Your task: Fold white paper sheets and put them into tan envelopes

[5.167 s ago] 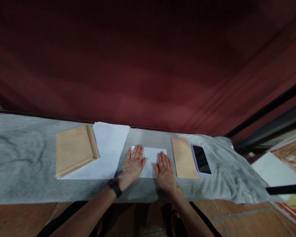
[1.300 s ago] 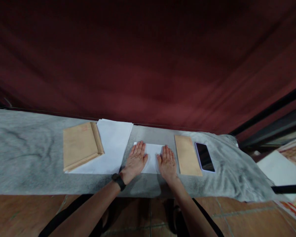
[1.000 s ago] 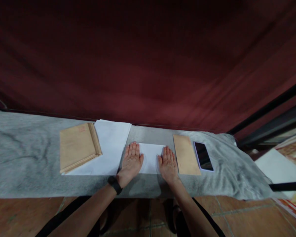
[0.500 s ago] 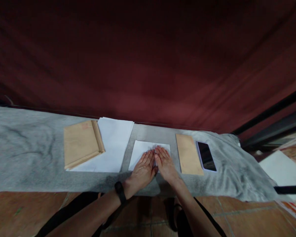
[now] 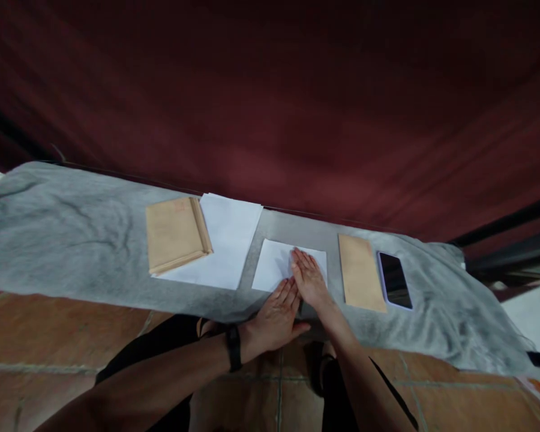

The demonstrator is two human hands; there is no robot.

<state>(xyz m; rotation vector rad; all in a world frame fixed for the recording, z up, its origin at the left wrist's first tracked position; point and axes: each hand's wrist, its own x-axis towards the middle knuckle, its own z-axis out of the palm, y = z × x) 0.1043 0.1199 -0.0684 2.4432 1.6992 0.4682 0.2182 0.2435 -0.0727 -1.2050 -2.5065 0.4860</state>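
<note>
Paper (image 5: pixel 270 264), small white sheet: flat on grey cloth (image 5: pixel 207 300), left of the single brown envelope (image 5: pixel 362 273). Probably light, flexible, easily creased; best held by its edges. Left hand (image 5: pixel 276 315), right hand (image 5: pixel 310 281): touching it, fingers close together, extended.

Reddish-brown floor tiles (image 5: pixel 90 330), a bench (image 5: pixel 90 240) draped in grey cloth and a broad dark red backdrop (image 5: pixel 274 120) are suggesting a plain room, but whether it is a home, shop or office is remaining unclear. Brown envelopes (image 5: pixel 175 234) and white paper (image 5: pixel 231 240) are giving the bench a desk-like look.
</note>
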